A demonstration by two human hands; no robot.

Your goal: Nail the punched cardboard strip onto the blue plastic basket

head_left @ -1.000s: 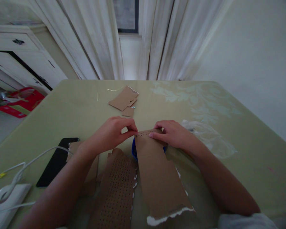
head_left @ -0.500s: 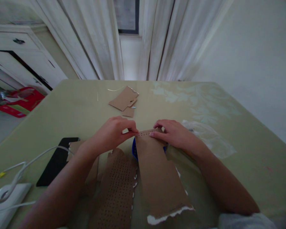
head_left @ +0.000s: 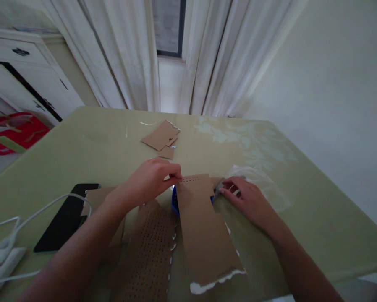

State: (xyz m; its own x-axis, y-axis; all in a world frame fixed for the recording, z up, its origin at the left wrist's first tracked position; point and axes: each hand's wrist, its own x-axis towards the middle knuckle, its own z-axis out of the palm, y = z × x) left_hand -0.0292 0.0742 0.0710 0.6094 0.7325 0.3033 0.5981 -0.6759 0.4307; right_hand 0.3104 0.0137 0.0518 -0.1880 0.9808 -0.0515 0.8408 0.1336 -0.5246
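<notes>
A long brown cardboard piece [head_left: 204, 226] with a torn white lower edge lies in front of me, a double row of small holes near its far end. My left hand [head_left: 155, 178] pinches its far left corner between thumb and fingers. Just off its right edge, my right hand [head_left: 247, 199] closes thumb and fingers on a small grey tool [head_left: 218, 189], whose exact kind is unclear. A blue container [head_left: 175, 202] shows partly from under the cardboard. Left of it lies a second cardboard piece [head_left: 150, 247] covered with rows of holes.
Cardboard scraps [head_left: 161, 136] lie toward the table's far side. At left are a black phone-like slab [head_left: 65, 220], a white power strip [head_left: 6, 262] and white cables. A clear plastic bag [head_left: 267, 184] rests behind my right hand. Beyond the table [head_left: 317, 218] hang curtains [head_left: 122, 54].
My right hand has let go of the cardboard's far right corner, moved right and taken hold of the grey tool. My left hand keeps its pinch. The view has shifted slightly.
</notes>
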